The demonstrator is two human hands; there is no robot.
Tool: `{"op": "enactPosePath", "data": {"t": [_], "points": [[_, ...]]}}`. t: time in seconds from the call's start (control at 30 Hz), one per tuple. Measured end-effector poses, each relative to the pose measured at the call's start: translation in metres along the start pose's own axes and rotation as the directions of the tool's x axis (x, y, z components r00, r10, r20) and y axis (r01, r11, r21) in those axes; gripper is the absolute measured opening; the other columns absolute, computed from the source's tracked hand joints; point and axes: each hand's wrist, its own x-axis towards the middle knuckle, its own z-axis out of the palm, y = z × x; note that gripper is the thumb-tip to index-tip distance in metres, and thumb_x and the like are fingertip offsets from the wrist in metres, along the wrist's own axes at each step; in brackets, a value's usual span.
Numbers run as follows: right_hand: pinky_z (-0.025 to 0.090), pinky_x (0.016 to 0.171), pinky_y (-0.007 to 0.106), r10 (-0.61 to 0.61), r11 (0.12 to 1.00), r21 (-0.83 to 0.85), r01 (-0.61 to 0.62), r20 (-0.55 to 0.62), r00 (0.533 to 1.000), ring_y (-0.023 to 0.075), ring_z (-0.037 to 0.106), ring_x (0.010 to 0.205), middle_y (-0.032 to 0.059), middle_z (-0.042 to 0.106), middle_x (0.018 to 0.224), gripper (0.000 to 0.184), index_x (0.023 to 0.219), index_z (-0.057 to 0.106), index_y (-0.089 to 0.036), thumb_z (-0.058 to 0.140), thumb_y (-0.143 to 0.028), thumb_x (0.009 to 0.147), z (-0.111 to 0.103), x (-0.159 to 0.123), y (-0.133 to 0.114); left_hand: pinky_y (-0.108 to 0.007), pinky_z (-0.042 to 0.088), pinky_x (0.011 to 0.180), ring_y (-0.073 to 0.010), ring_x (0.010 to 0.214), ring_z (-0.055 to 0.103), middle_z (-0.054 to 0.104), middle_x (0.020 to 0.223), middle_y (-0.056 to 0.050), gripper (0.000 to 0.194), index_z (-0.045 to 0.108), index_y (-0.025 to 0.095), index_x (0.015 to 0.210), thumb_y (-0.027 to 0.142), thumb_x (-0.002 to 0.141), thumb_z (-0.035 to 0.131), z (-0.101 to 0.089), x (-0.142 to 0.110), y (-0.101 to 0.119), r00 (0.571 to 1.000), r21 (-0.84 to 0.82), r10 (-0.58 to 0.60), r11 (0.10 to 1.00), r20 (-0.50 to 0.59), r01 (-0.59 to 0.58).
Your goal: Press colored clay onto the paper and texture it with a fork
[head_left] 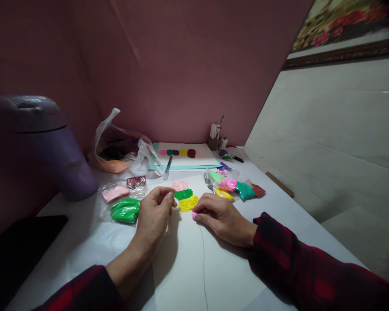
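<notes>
My right hand [225, 219] pinches a small lump of bright pink modelling clay [194, 215] between thumb and forefinger, low over a white sheet of paper [181, 268]. On that sheet are three textured clay patches in a row: pale pink [180, 185], green [183, 194] and yellow [188, 203]. A thin pencil line runs down the paper from near the pink lump. My left hand [155, 214] is raised just left of the patches, thumb and fingertips pressed together. Whatever lies between those fingertips, if anything, is hidden.
Clay packets lie left, including a green one [125, 210], and right, including a teal one [245, 191], beside a fork [209, 182]. Behind are a marker [167, 167], a finished-looking clay picture [194, 162], a plastic bag [142, 151] and a pen holder [214, 143]. A purple bottle [61, 160] stands left.
</notes>
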Motion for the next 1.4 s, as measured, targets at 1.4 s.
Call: {"op": "enactPosePath", "data": {"t": [1.4], "points": [[0.033, 0.058, 0.031, -0.368, 0.809, -0.487, 0.329, 0.015, 0.930, 0.0161, 0.047, 0.067, 0.0057, 0.060, 0.077, 0.020, 0.101, 0.069, -0.018, 0.051, -0.017, 0.091, -0.010, -0.012, -0.006, -0.019, 0.032, 0.044, -0.0083, 0.047, 0.044, 0.056, 0.056, 0.004, 0.019, 0.063, 0.015, 0.079, 0.032, 0.073, 0.067, -0.001, 0.000, 0.004, 1.000, -0.012, -0.030, 0.999, 0.007, 0.030]]}}
